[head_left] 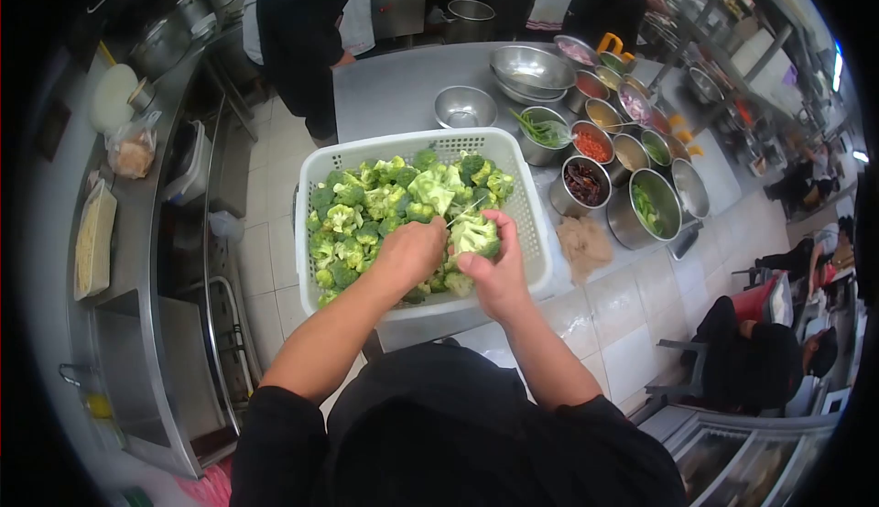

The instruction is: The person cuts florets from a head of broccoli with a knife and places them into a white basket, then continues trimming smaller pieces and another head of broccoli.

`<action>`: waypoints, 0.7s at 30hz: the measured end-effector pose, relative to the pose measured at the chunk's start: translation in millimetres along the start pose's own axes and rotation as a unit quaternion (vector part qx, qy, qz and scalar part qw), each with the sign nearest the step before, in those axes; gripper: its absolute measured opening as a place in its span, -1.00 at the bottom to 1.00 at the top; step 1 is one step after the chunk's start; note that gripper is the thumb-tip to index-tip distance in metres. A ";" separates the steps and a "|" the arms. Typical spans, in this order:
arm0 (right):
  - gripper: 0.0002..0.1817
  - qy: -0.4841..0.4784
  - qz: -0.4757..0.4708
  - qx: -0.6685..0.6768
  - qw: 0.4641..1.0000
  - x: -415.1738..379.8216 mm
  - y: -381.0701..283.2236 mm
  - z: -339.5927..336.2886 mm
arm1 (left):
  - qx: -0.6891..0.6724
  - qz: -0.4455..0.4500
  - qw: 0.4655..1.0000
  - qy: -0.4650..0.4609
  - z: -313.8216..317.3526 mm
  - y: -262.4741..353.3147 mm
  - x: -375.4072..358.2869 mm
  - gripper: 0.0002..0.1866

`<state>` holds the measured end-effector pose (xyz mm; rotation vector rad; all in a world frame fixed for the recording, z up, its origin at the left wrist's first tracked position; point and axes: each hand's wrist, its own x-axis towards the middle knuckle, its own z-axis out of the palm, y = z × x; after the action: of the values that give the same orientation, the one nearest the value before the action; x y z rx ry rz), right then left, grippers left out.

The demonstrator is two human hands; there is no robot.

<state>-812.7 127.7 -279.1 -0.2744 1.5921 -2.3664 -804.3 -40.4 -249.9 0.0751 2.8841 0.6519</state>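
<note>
A white perforated plastic basket (pixel 536 232) full of broccoli florets (pixel 352 223) stands in front of me on the metal table. Over its near right part, my right hand (pixel 502 273) grips a broccoli piece (pixel 475 236), its pale cut stems turned upward. Close beside it, my left hand (pixel 414 252) is closed, knuckles up. From its fingertips a thin, pale blade-like tool (pixel 465 210) points toward the broccoli; its handle is hidden in the hand. A larger pale-stemmed broccoli piece (pixel 437 188) lies on the heap just beyond my hands.
Right of the basket stand metal pots with green beans (pixel 542 129), red chopped pieces (pixel 592 145), dried chillies (pixel 584 183) and green pieces (pixel 648 209). A brown cloth (pixel 583 243) lies nearby. Metal bowls (pixel 465 107) sit behind. Co-workers (pixel 302 31) stand across the table; a steel counter (pixel 174 342) runs left.
</note>
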 end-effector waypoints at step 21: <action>-0.45 -0.048 0.109 0.265 0.957 9.5 -26.0 -16.2 | -0.064 0.114 0.986 0.107 -14.4 30.2 -39.7 -0.76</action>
<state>-829.8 148.0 -261.1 -0.0916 0.8448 -2.4461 -767.8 -22.7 -217.4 0.3405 3.0562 0.9377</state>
